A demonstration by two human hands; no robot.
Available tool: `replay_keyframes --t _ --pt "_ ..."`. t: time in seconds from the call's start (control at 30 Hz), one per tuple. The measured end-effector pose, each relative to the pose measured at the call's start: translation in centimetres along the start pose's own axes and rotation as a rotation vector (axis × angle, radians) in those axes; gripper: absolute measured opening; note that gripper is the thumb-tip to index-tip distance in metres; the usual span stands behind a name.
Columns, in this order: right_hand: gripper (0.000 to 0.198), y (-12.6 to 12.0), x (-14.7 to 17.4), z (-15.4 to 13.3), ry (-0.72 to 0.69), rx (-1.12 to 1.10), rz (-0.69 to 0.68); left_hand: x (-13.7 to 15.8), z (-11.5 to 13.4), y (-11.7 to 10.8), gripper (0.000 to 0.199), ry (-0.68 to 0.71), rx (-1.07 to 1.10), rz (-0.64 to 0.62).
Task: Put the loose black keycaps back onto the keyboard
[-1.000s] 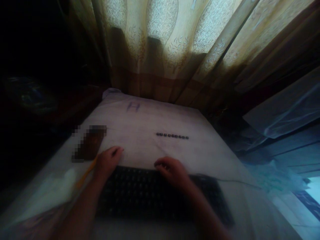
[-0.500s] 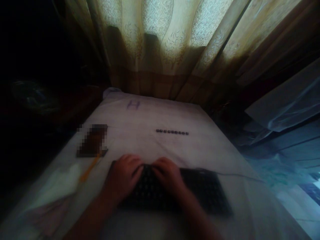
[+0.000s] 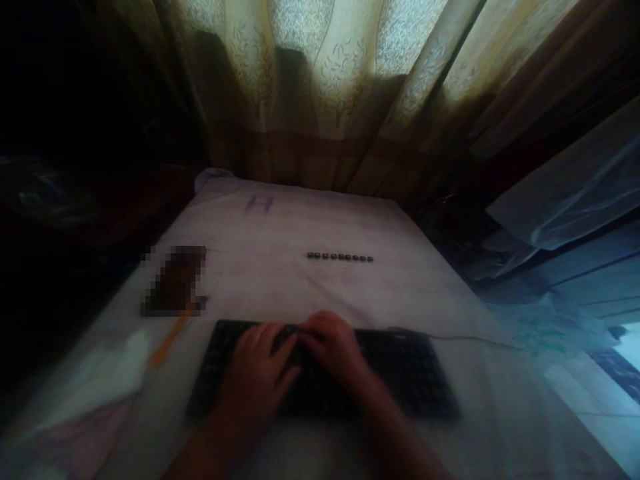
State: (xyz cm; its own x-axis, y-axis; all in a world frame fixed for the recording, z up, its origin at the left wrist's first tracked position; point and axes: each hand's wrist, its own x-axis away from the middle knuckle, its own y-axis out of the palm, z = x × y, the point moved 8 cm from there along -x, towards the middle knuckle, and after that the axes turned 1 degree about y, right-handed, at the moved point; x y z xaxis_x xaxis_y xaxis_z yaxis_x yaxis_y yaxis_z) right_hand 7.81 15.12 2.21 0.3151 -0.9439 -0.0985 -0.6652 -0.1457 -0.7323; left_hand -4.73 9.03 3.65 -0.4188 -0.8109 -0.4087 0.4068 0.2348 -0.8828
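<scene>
Keyboard (image 3: 407, 377): black, long, rectangular; lower middle of the frame, beneath both hands.
Left hand (image 3: 263, 363): over the keyboard's left part, its thumb and fingers apart.
Right hand (image 3: 333, 343): just beside, at the upper edge, fingers bent; one cannot tell if they pinch something.
Dark pieces (image 3: 341, 257): small, squarish, in straight row near centre.
Cloth (image 3: 270, 267): pale, lightly creased.

L hand (image 3: 255, 367) w/ back up, fingers (image 3: 285, 350) a bit spread. R hand (image 3: 333, 340) just beside, fingers bent inwd. Forearms (image 3: 393, 420) point fwd.
</scene>
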Motion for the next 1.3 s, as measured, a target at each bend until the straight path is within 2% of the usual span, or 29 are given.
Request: replay_keyframes --t 0.53,1.03,1.3 --pt "0.015 0.30 -0.48 0.23 0.134 0.030 -0.133 0.03 -0.11 0.29 0.038 -0.031 -0.028 -0.020" --pt "0.016 0.29 -0.62 0.07 0.046 0.032 -0.104 0.25 -0.08 0.42 0.037 -0.021 -0.033 -0.003" --pt "0.014 0.54 -0.61 0.26 0.071 0.081 -0.106 0.05 -0.20 0.34 0.035 -0.039 -0.031 -0.008"
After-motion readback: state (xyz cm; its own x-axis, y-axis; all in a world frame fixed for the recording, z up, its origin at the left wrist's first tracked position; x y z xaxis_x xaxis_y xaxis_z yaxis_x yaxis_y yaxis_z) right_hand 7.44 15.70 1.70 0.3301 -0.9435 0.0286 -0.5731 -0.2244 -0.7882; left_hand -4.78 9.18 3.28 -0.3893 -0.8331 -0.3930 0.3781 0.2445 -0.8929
